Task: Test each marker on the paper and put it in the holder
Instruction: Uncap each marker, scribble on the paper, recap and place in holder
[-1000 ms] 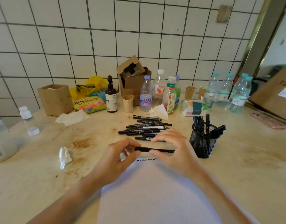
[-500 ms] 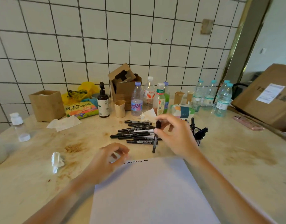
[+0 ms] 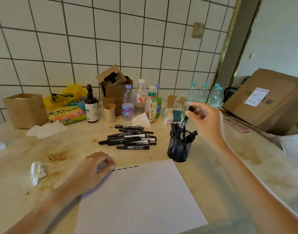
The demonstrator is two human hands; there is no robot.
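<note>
My right hand (image 3: 206, 123) pinches the top of a black marker (image 3: 186, 118), held nearly upright with its lower end inside the rim of the black mesh holder (image 3: 179, 149). Several other black markers stand in that holder. My left hand (image 3: 92, 171) rests loosely curled on the top left corner of the white paper (image 3: 139, 196), which carries a short row of black squiggles (image 3: 124, 168) along its top edge. A pile of black markers (image 3: 131, 138) lies on the counter beyond the paper, left of the holder.
Along the tiled wall stand plastic bottles (image 3: 128, 105), paper cups (image 3: 109, 113), a brown pump bottle (image 3: 91, 107), cardboard boxes (image 3: 269, 100), a tissue pack (image 3: 173, 115) and a snack bag (image 3: 67, 114). A crumpled tissue (image 3: 37, 171) lies left of the paper. A pink phone (image 3: 236, 124) sits at right.
My right hand carried the marker from above the paper rightward and lowered its end into the holder. My left hand let go of the marker and settled on the paper's corner.
</note>
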